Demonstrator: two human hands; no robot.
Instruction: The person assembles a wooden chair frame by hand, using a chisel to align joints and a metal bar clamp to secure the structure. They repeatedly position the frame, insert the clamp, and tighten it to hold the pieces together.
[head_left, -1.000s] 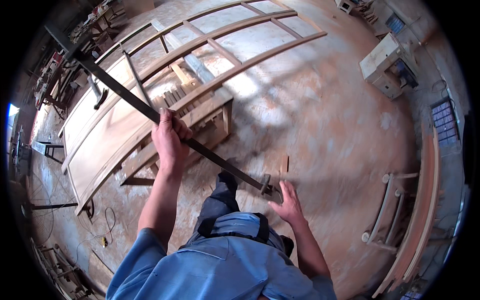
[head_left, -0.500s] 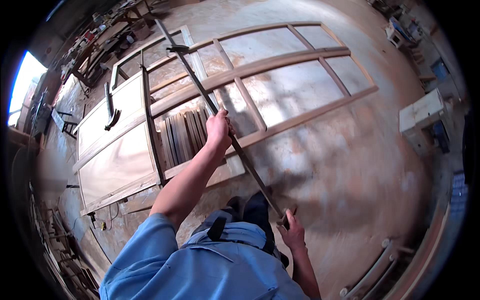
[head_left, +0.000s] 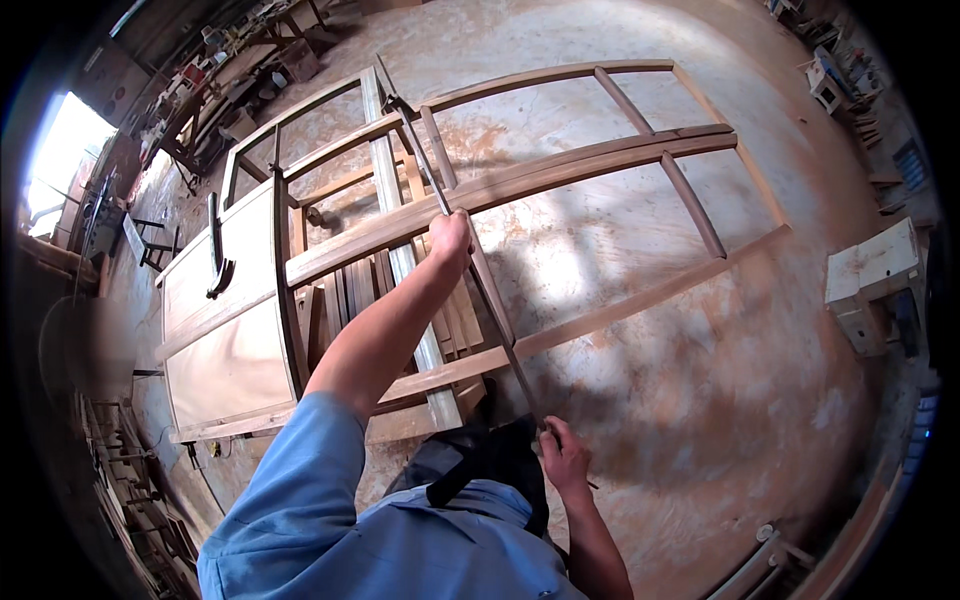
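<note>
Blue cloth of the wearer's shirt (head_left: pixel 300 510) fills the lower edge, and just past it the right hand (head_left: pixel 566 455) has its fingers curled around the near end of a long metal clamp (head_left: pixel 523 378). Farther along, the left hand (head_left: pixel 451 236) is clamped on the same bar, which runs slantwise away over a large wooden frame (head_left: pixel 640 305); I cannot tell whether bar and wood touch. Under the frame stand upright boards (head_left: pixel 348 297), side by side. To the left, a second, dark clamp (head_left: pixel 287 325) crosses the frame beside pale panels (head_left: pixel 235 365), with a hammer (head_left: pixel 215 238) lying on the farther one. Well apart, at right, stands a whitish cabinet (head_left: pixel 875 265) on the stained floor (head_left: pixel 700 370).
</note>
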